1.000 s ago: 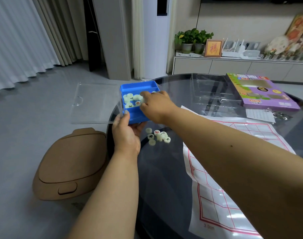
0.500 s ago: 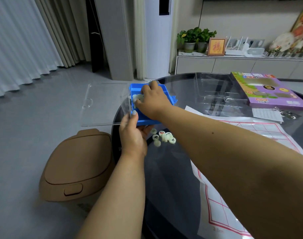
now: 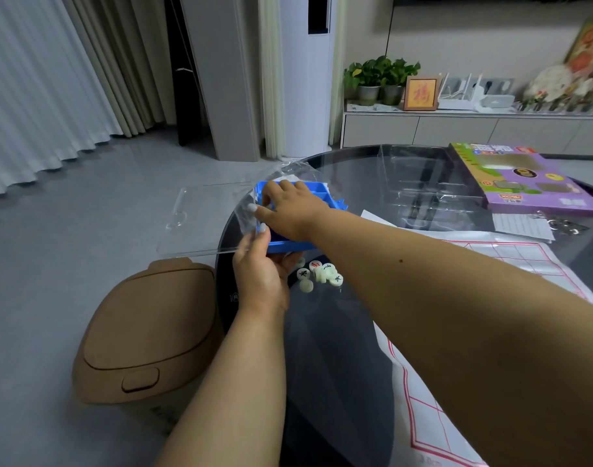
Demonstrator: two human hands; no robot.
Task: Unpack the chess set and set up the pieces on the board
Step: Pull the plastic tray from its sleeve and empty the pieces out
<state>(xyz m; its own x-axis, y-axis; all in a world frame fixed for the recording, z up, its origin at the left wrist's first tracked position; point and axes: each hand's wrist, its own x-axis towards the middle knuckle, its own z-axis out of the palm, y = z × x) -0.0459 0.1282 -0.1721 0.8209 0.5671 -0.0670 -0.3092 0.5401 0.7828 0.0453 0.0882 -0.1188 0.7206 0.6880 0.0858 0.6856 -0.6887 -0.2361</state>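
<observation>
A blue plastic tray (image 3: 317, 191) with a hinged clear lid (image 3: 204, 219) sits at the left edge of the round dark glass table (image 3: 339, 348). My left hand (image 3: 259, 274) grips the tray's near edge from below, thumb on the lid. My right hand (image 3: 288, 207) reaches into the tray with fingers curled over its contents, which are hidden. Several pale round chess pieces (image 3: 318, 273) with red and black characters lie in a small heap just in front of the tray. The white paper board (image 3: 511, 261) with red grid lines lies to the right.
A purple game box (image 3: 521, 183) and a clear plastic insert (image 3: 420, 183) lie at the table's far side, with a printed sheet (image 3: 521, 225) beside them. A brown lidded bin (image 3: 147, 328) stands on the floor left of the table.
My right hand has moved deeper into the blue tray and now covers the pieces inside. The camera has shifted a little; the left hand keeps its hold.
</observation>
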